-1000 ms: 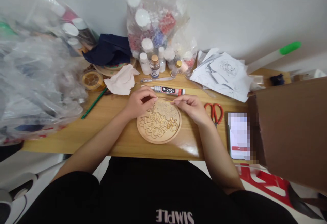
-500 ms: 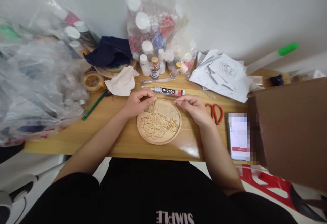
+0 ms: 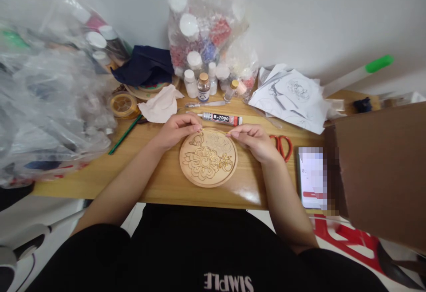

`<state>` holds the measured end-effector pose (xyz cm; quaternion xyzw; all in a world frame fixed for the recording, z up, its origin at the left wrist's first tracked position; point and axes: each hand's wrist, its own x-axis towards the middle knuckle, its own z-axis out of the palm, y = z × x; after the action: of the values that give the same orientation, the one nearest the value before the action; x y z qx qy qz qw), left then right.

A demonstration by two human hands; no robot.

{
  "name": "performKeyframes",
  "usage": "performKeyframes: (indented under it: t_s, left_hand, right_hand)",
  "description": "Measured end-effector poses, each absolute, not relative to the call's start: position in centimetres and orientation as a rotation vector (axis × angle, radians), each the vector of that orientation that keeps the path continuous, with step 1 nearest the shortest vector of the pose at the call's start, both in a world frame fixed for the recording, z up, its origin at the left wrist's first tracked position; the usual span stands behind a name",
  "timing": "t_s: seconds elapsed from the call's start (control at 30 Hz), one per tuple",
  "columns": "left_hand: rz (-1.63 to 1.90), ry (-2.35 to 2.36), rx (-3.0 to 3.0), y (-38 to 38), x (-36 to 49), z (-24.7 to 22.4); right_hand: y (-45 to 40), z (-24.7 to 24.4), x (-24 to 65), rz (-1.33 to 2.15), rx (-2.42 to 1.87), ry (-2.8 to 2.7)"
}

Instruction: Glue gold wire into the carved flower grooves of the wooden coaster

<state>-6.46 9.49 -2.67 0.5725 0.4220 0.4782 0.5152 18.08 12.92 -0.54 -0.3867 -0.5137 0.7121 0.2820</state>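
A round wooden board [image 3: 186, 174] lies flat on the table, with a flower design outlined in raised gold wire and a pencil-like drawing at its upper right. Over the board's upper left edge, my left hand [image 3: 179, 130] is closed in a pinch, a bit of thin gold wire [image 3: 203, 129] showing at the fingertips. My right hand [image 3: 254, 140] pinches a similar gold bit by the upper right edge. Whether one strand spans both hands is too fine to make out. Just behind the board lies a B-7000 glue tube [image 3: 221, 118].
Red-handled scissors [image 3: 285, 148] and a phone [image 3: 311, 176] lie to the right, beside a cardboard box [image 3: 382, 167]. Small bottles [image 3: 203, 88], a pen [image 3: 208, 104] and drawn papers [image 3: 289, 96] sit behind. At left are a gold spool [image 3: 123, 104], green pencil [image 3: 124, 136] and plastic bags [image 3: 56, 114].
My left hand's fingertips have shifted slightly, and a gold bit now shows at them. My right hand keeps its pinch. The whole view has moved a little.
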Motion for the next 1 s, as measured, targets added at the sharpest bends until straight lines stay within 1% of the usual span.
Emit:
performKeyframes:
  t_s: [0.37,0.7,0.83,1.0]
  left_hand:
    - [1.079,0.993,1.372,9.4,-6.4,-2.6]
    - [1.127,0.997,1.348,9.3,-6.4,-2.8]
    - [1.159,1.01,1.327,9.3,-6.9,-3.5]
    - [1.123,1.041,1.262,9.8,-7.9,-5.2]
  right_hand:
    - [12.7,0.0,19.3,1.88,-1.035,-1.412]
    - [12.9,0.2,19.2,1.819,-1.106,-1.404]
    - [12.8,0.1,19.3,1.843,-1.085,-1.431]
    - [13.2,-0.1,19.0,1.952,-1.023,-1.541]
